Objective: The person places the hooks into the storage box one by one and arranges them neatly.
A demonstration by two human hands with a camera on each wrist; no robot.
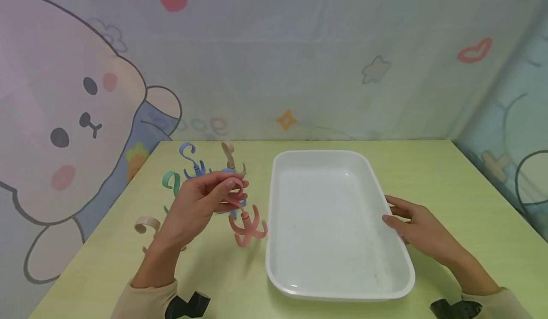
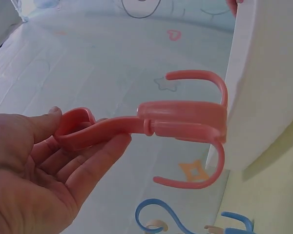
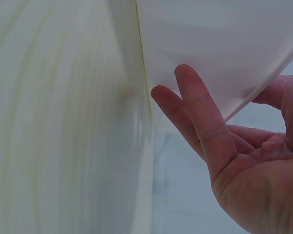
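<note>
A pink rotating hook hanger (image 1: 247, 228) with several upturned prongs hangs from my left hand (image 1: 194, 205), to the left of the white tray. The left thumb and fingers pinch its curled top hook (image 2: 78, 129). On the table stands a white rectangular plastic tray (image 1: 329, 224) with nothing in it. My right hand (image 1: 411, 224) holds the tray's right edge, thumb over the rim and fingers along the outer wall. In the right wrist view two fingertips (image 3: 188, 75) lie against that wall (image 3: 210, 39).
Behind and beside the left hand stand more hook hangers: a blue one (image 1: 188, 152), a green one (image 1: 171, 180), and beige ones (image 1: 229, 155), partly hidden. The light green table (image 1: 449, 186) meets a cartoon-printed cloth (image 1: 325, 72) at the back.
</note>
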